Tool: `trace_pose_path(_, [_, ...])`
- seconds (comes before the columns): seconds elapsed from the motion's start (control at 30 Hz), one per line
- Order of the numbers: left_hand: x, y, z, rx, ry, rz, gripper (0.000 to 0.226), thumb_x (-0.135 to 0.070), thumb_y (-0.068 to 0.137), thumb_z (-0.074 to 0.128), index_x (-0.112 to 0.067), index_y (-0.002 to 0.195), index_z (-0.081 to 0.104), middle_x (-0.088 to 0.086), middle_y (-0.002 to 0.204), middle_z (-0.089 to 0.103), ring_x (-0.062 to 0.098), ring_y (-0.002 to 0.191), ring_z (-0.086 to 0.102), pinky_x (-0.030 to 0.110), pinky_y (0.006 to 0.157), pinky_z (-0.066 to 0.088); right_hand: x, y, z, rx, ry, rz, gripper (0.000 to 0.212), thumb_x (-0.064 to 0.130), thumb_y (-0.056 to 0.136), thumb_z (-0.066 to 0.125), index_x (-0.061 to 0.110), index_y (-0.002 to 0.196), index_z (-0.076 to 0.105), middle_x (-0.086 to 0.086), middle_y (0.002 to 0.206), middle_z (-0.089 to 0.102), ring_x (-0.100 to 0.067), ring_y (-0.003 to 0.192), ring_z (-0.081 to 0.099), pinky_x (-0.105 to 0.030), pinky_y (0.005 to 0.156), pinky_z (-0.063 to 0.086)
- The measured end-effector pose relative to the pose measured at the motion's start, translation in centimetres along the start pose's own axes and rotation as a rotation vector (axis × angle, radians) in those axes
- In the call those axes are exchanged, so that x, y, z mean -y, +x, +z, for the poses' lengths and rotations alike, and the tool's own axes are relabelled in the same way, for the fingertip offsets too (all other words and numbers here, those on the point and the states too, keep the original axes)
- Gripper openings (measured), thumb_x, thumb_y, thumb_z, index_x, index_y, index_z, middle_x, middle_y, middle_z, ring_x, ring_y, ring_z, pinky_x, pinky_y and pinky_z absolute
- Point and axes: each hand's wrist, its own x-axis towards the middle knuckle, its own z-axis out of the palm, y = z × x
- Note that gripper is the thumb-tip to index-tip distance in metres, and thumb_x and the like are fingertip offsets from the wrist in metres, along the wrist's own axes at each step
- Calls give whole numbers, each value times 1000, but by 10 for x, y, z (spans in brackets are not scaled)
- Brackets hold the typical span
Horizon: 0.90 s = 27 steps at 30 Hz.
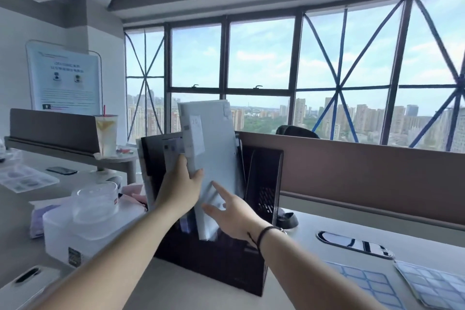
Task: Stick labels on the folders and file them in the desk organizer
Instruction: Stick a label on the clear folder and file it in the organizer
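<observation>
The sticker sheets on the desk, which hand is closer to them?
Right. The right hand rests on the folder, on the sticker sheets' side; the left hand grips the folder's far edge.

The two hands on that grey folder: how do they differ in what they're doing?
The left hand grips the grey folder by its left edge, fingers curled round it; the right hand lies lower on its face with fingers straight. The right wrist wears a dark band; the left wrist is bare. Both touch the same folder, which stands tilted in the black desk organizer.
</observation>
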Motion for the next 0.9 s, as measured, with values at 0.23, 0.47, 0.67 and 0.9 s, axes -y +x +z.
trace_pose_path(0.23, [5, 10, 37, 18, -23, -2, 18, -30, 97, 57, -21, 109, 49, 4, 92, 65, 25, 80, 65, 40, 74, 56, -24, 16, 4, -42, 18, 47, 78, 58, 90, 56, 42, 155, 15, 1, 156, 39, -14, 129, 53, -29, 90, 55])
trace_pose_path(0.47, [17, 2, 53, 49, 64, -59, 17, -25, 99, 53, -13, 105, 42, 9, 89, 60, 21, 70, 60, 35, 61, 50, -36, 11, 12, -3, 44, 86, 78, 63, 86, 60, 47, 151, 20, 2, 151, 46, -13, 132, 50, -31, 86, 57])
trace_pose_path(0.67, [33, -24, 56, 194, 189, -29, 20, -29, 101, 51, -14, 109, 40, 6, 84, 60, 17, 63, 62, 24, 46, 40, -44, -2, 26, 37, 36, 105, 31, 52, 87, 62, 35, 110, 49, 9, 86, 62, -10, 68, 56, -32, 65, 50])
trace_pose_path(0.9, [26, -43, 37, 163, 622, 87, 42, -46, 96, 49, -18, 64, 48, -4, 63, 56, 16, 54, 53, 27, 49, 39, -46, -21, 16, 55, -100, 121, 72, 56, 90, 57, 34, 152, 29, -2, 143, 54, -21, 125, 56, -27, 96, 47])
